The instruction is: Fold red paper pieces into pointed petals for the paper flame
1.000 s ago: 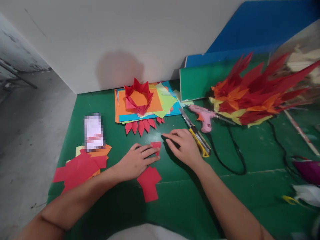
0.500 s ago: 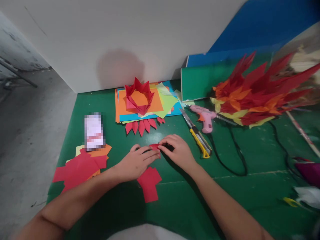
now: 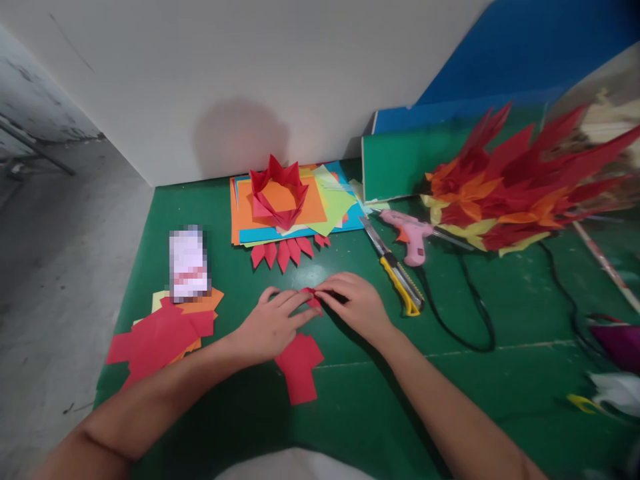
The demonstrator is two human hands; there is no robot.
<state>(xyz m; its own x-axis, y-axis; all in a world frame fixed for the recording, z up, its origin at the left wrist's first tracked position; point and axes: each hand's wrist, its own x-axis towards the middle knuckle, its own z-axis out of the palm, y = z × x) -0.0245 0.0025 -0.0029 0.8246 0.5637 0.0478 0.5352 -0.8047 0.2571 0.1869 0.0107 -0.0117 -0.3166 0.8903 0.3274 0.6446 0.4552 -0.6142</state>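
A small folded piece of red paper (image 3: 315, 301) is between my hands at the middle of the green table. My left hand (image 3: 273, 321) reaches over it from the left, its fingers holding the paper down. From the right, my right hand (image 3: 353, 300) pinches the paper's upper edge between thumb and fingertips. Part of the piece is hidden under the fingers. Just below lie flat red paper pieces (image 3: 301, 367), partly under my left hand. Several folded red paper petals (image 3: 283, 255) sit in a row beyond my hands.
A utility knife (image 3: 397, 280) and pink glue gun (image 3: 413, 235) with its cord lie right. Behind, a red paper ring (image 3: 277, 217) rests on coloured sheets (image 3: 240, 217). A phone (image 3: 189, 263) and cut papers (image 3: 163, 337) are left; a paper flower bunch (image 3: 530, 180) is far right.
My left fingers have spread a little, showing more of the red paper. My right hand has shifted slightly down and left, still pinching its edge.
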